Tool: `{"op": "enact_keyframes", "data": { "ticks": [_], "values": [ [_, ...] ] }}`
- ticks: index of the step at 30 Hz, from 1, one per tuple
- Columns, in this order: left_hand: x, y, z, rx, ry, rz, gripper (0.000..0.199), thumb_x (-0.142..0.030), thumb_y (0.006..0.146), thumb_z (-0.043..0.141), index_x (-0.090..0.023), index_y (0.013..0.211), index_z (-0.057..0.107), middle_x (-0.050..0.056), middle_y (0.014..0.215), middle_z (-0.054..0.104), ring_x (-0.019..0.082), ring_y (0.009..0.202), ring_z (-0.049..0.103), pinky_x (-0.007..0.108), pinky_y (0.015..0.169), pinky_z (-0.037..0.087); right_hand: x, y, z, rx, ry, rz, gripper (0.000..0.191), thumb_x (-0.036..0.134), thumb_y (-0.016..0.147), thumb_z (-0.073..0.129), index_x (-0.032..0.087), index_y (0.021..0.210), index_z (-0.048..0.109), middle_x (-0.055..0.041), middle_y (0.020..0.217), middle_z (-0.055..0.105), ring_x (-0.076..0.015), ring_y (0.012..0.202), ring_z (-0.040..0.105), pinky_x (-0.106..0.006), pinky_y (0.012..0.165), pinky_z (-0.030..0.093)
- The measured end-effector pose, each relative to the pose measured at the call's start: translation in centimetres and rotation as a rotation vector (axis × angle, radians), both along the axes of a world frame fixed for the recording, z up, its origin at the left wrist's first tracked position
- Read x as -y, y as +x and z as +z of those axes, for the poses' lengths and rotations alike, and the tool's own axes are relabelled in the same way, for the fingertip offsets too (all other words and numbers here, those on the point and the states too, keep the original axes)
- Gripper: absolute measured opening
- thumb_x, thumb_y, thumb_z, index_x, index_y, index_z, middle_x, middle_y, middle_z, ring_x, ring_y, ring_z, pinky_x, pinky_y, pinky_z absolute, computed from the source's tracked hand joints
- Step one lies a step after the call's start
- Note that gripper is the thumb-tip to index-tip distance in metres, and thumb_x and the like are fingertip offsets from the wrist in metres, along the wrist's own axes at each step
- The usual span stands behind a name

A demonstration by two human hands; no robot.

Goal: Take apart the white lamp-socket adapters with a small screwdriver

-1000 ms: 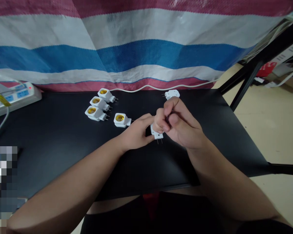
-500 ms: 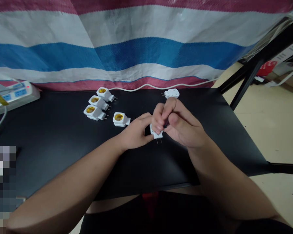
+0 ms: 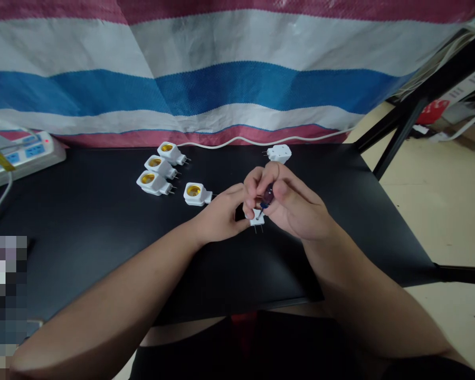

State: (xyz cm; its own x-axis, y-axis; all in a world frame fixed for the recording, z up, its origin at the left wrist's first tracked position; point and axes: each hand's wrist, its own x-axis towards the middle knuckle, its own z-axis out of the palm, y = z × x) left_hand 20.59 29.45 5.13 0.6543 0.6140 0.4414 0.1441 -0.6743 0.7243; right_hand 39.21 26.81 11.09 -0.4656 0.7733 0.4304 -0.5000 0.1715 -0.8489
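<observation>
My left hand point(image 3: 221, 215) grips a white plug-in lamp holder body point(image 3: 257, 217), its metal prongs pointing toward me. My right hand point(image 3: 295, 207) pinches a small screwdriver point(image 3: 266, 199) with a dark translucent handle and a blue collar. Its thin shaft reaches down to the white body's top face. Fingers of both hands hide most of that body. The tip seems to touch the white plastic, though the exact contact is too small to tell.
Several white lamp socket adapters with yellow centres point(image 3: 193, 192) stand left of my hands on the black table point(image 3: 103, 264). A white plug piece point(image 3: 279, 154) lies at the far edge. A power strip point(image 3: 19, 153) sits far left, before a striped tarp point(image 3: 221, 89).
The screwdriver now shows in my right hand, with its tip down at the white body. My right fingers have drawn back from their earlier clasp, uncovering more of the body's top.
</observation>
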Motion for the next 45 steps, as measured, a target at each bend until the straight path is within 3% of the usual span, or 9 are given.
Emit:
{"op": "enact_keyframes", "data": {
  "ticks": [4, 7, 11, 14, 19, 26, 32, 38, 45],
  "values": [
    [0.07, 0.04, 0.28, -0.035, 0.002, 0.004, 0.021, -0.016, 0.087, 0.074, -0.020, 0.107, 0.069, 0.005, 0.099, 0.069, 0.022, 0.094, 0.066, 0.037, 0.085, 0.057, 0.08, 0.36, 0.02, 0.016, -0.027, 0.050, 0.048, 0.058, 0.113, 0.049, 0.020, 0.089, 0.064, 0.0049, 0.066, 0.044, -0.0129, 0.060, 0.046, -0.030, 0.061, 0.045],
    [0.14, 0.06, 0.38, -0.049, -0.006, 0.012, 0.029, -0.019, 0.090, 0.073, -0.020, 0.119, 0.070, 0.007, 0.107, 0.070, 0.024, 0.099, 0.067, 0.040, 0.089, 0.057, 0.18, 0.49, -0.14, -0.020, 0.019, 0.104, 0.039, 0.058, 0.113, 0.048, 0.023, 0.104, 0.062, 0.0097, 0.062, 0.034, -0.0111, 0.053, 0.030, -0.027, 0.056, 0.034],
    [0.04, 0.02, 0.10, -0.027, 0.003, 0.006, 0.021, -0.021, 0.091, 0.074, -0.021, 0.111, 0.070, 0.005, 0.099, 0.069, 0.022, 0.091, 0.065, 0.038, 0.083, 0.056, 0.14, 0.53, -0.21, -0.030, 0.117, 0.089, 0.018, 0.042, 0.111, 0.061, 0.025, 0.105, 0.058, 0.0049, 0.075, 0.052, -0.0132, 0.063, 0.049, -0.029, 0.063, 0.045],
    [-0.07, -0.03, -0.04, -0.016, 0.004, -0.014, 0.016, -0.020, 0.090, 0.075, -0.021, 0.104, 0.070, 0.004, 0.095, 0.069, 0.021, 0.089, 0.064, 0.036, 0.080, 0.055, 0.02, 0.57, -0.17, -0.001, 0.133, 0.043, 0.035, 0.045, 0.114, 0.052, 0.021, 0.092, 0.065, -0.0026, 0.087, 0.061, -0.0157, 0.072, 0.061, -0.032, 0.067, 0.053],
    [-0.01, -0.02, 0.19, -0.050, -0.016, -0.003, 0.016, -0.027, 0.093, 0.075, -0.021, 0.107, 0.070, 0.006, 0.101, 0.069, 0.022, 0.094, 0.066, 0.039, 0.086, 0.056, 0.20, 0.46, -0.16, -0.013, 0.052, 0.100, 0.049, 0.065, 0.110, 0.050, 0.022, 0.092, 0.064, 0.0055, 0.064, 0.044, -0.0131, 0.057, 0.044, -0.030, 0.058, 0.043],
    [0.08, 0.01, 0.33, -0.022, -0.003, -0.007, 0.022, -0.025, 0.092, 0.077, -0.021, 0.113, 0.071, 0.005, 0.098, 0.069, 0.022, 0.092, 0.065, 0.037, 0.083, 0.055, 0.30, 0.15, 0.23, -0.043, 0.039, 0.018, 0.034, 0.051, 0.109, 0.063, 0.023, 0.089, 0.059, 0.0021, 0.079, 0.053, -0.0138, 0.065, 0.053, -0.030, 0.059, 0.052],
    [0.01, -0.08, 0.08, -0.040, -0.002, -0.002, 0.028, -0.023, 0.093, 0.077, -0.021, 0.120, 0.070, 0.008, 0.112, 0.072, 0.025, 0.104, 0.068, 0.041, 0.093, 0.057, 0.44, 0.24, 0.44, -0.080, 0.014, 0.075, 0.038, 0.054, 0.112, 0.054, 0.024, 0.091, 0.062, 0.0043, 0.071, 0.043, -0.0118, 0.056, 0.038, -0.026, 0.051, 0.037],
    [-0.04, -0.06, 0.08, -0.015, 0.019, -0.009, 0.028, -0.023, 0.093, 0.076, -0.023, 0.120, 0.070, 0.006, 0.105, 0.070, 0.023, 0.097, 0.067, 0.038, 0.087, 0.056, 0.39, 0.39, 0.20, -0.037, 0.027, -0.029, 0.037, 0.051, 0.105, 0.068, 0.024, 0.085, 0.053, 0.0019, 0.082, 0.050, -0.0144, 0.067, 0.051, -0.029, 0.056, 0.052],
    [-0.01, -0.16, -0.06, -0.030, 0.031, -0.012, 0.034, -0.020, 0.092, 0.074, -0.023, 0.125, 0.069, 0.008, 0.113, 0.071, 0.025, 0.103, 0.068, 0.042, 0.093, 0.057, 0.24, 0.75, 0.07, 0.031, 0.074, -0.032, 0.044, 0.052, 0.111, 0.054, 0.017, 0.096, 0.075, -0.0018, 0.088, 0.048, -0.0130, 0.068, 0.055, -0.028, 0.056, 0.053]
  ]
}}
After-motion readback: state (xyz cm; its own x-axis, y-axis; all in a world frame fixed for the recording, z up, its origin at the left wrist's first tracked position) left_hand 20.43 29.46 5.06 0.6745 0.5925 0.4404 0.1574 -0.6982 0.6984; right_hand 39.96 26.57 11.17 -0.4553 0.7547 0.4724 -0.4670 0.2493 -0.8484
